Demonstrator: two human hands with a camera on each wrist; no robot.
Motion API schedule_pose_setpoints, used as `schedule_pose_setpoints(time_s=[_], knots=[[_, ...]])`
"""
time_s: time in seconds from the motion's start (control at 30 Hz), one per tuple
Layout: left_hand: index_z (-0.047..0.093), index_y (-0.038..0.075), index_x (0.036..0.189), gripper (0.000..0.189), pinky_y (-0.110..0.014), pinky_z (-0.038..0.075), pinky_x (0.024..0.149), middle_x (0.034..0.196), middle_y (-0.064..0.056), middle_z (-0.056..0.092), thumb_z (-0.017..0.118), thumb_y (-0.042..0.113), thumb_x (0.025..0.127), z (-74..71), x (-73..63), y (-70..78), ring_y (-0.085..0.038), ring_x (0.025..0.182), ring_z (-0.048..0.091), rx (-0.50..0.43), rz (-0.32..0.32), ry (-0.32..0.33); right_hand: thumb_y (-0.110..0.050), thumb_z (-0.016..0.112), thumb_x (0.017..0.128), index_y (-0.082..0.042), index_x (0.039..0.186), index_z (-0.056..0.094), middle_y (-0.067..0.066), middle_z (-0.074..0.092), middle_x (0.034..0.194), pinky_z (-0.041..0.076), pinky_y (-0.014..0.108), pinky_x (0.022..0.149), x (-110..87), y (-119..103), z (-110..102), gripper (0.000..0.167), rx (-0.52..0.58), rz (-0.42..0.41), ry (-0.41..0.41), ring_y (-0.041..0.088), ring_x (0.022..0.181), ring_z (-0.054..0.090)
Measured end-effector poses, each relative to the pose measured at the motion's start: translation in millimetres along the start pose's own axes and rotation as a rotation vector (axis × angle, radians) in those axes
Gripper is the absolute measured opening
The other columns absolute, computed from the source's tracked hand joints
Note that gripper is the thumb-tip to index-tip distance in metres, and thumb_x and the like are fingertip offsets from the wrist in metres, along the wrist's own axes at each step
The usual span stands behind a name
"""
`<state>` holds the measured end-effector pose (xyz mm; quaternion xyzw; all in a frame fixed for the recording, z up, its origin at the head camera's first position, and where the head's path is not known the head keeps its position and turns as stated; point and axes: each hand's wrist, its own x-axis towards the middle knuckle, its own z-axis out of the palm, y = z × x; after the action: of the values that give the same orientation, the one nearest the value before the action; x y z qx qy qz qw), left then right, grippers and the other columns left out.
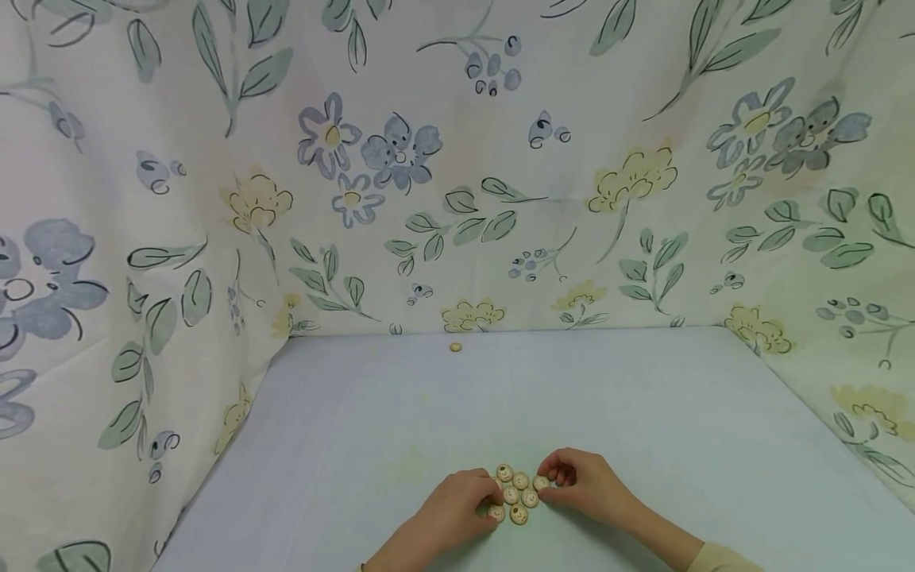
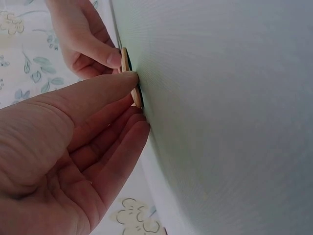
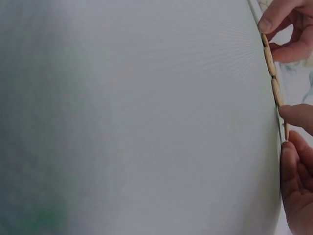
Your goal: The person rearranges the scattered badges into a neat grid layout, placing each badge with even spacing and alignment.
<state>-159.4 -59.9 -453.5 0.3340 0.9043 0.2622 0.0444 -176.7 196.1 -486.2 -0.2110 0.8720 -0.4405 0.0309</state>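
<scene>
Several small round wooden discs with dark markings lie close together near the table's front, among them a disc [image 1: 519,515] at the bottom of the group. At the group's left side my left hand [image 1: 457,508] pinches one wooden disc [image 1: 496,513] between thumb and fingers. My right hand [image 1: 589,488] holds another wooden disc [image 1: 541,482] by its edges on the right side. Seen edge-on in the left wrist view, a thin disc [image 2: 137,97] sits between the left thumb and fingertips. The left fingers partly cover a disc behind them.
One more wooden disc [image 1: 455,347] lies alone by the table's far edge. The pale table [image 1: 343,413] is bordered at the back and sides by hanging floral cloth [image 1: 457,262].
</scene>
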Motion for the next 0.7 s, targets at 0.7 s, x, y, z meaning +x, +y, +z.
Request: schedule_pose_setpoints(time_s=[0.7], knots=[[0.072,0.014,0.086,0.013,-0.016,0.041,0.067,0.078,0.014,0.056,0.078,0.008,0.075,2.7,0.3,-1.2,0.004,0.070,0.044,-0.009,0.010,0.025,-0.026,0.082,0.077,-0.013,0.093,0.068,-0.007,0.059,0.076,0.046,0.022,0.059,3.9,0.5,-3.7,0.025,0.029,0.026,-0.008,0.004,0.067,0.053]])
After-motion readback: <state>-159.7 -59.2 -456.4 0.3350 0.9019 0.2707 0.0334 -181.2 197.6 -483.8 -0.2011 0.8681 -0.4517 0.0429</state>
